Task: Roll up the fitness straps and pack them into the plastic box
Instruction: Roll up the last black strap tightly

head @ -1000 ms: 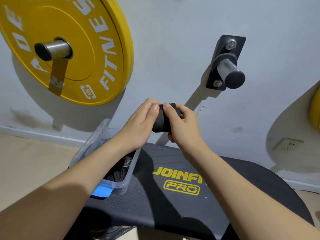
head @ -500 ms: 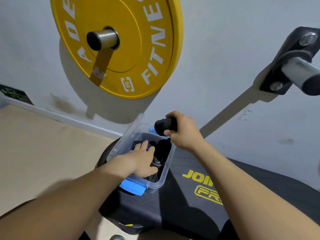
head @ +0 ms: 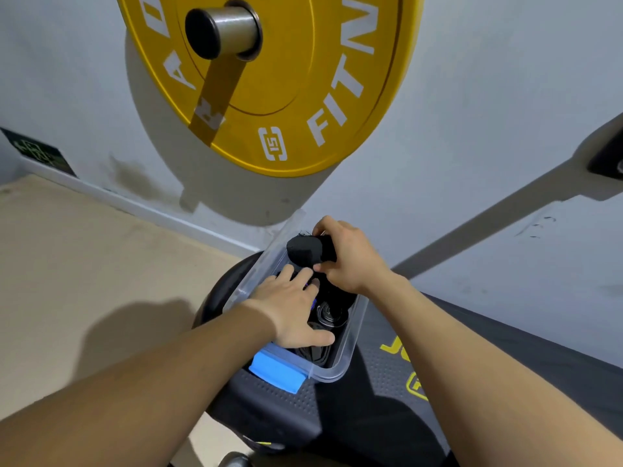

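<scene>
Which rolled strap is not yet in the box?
The black roll gripped by the right hand over the plastic box's far end; the other straps lie inside it, under the left hand.

The yellow plate (head: 286, 106) on the wall peg (head: 222, 32) carries large white capitals around its face. On the right they read "FITN", where the edge of view cuts the word off. On the left an "A" is plain, with part of a "D" above it. The letter below the "A" lies in a dark band under the peg and cannot be read. Near the plate's lower rim a white badge (head: 273, 144) frames the number "15", turned on its side.

The black counter (head: 337, 416) bears yellow print. It starts with a "J" (head: 391, 347), and the right forearm (head: 472, 365) hides the rest. Below it shows a corner of an outlined yellow logo (head: 416, 385), unreadable.

A dark sign (head: 40, 151) low on the wall shows green marks, too blurred to read.
</scene>
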Demonstrator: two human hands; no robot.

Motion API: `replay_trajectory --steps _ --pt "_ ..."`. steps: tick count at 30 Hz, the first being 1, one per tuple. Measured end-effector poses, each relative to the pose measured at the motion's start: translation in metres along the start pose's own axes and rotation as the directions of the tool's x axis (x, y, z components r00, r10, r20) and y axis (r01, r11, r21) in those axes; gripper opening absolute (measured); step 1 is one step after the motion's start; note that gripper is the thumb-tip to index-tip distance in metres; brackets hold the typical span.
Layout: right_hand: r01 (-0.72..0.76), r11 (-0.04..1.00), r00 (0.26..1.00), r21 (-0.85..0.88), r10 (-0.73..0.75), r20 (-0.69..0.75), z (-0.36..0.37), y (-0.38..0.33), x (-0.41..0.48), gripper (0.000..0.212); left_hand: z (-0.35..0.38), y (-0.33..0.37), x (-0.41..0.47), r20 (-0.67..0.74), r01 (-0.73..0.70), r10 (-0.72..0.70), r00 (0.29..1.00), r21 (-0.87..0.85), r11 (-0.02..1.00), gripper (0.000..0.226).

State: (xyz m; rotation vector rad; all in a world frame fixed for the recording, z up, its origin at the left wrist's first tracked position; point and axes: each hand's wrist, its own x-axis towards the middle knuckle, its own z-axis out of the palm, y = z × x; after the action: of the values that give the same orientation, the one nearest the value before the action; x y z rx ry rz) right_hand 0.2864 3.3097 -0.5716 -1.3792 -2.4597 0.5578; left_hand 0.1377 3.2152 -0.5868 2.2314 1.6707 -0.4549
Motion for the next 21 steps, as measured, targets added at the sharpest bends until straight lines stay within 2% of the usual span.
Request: replay_trajectory --steps 5,8,12,15,18,21 --pt "0.068 0.987 0.993 -0.142 -0.053 0.11 -0.007 0.002 0.002 0.052 -0.002 0.005 0.007 0.07 0.007 0.001 0.998 -0.116 0.993 0.079" --pt "0.105 0.964 0.985 -0.244 -0.066 0.162 -0.006 -0.005 0.006 0.057 -0.002 0.004 0.008 0.122 0.003 0.013 0.992 -0.129 0.992 0.076" --pt "0.226 0.873 0.959 -0.433 -0.121 0.256 0.004 -0.019 0.01 0.062 -0.003 0.003 0.007 0.177 0.009 0.014 0.984 -0.133 0.991 0.067" --pt "0.337 0.799 0.927 -0.498 -0.188 0.325 0.018 -0.033 0.013 0.048 -0.004 0.004 0.006 0.191 0.018 -0.002 0.982 -0.08 0.997 0.045" --pt "0.371 0.811 0.911 -0.453 -0.223 0.347 0.021 -0.034 0.017 0.041 -0.003 0.005 0.003 0.185 0.013 -0.002 0.983 -0.057 0.998 0.053" --pt "0.287 0.918 0.94 -0.273 -0.216 0.264 0.007 -0.019 0.011 0.06 -0.003 0.004 0.0 0.177 -0.01 0.024 0.984 -0.077 0.997 0.073"
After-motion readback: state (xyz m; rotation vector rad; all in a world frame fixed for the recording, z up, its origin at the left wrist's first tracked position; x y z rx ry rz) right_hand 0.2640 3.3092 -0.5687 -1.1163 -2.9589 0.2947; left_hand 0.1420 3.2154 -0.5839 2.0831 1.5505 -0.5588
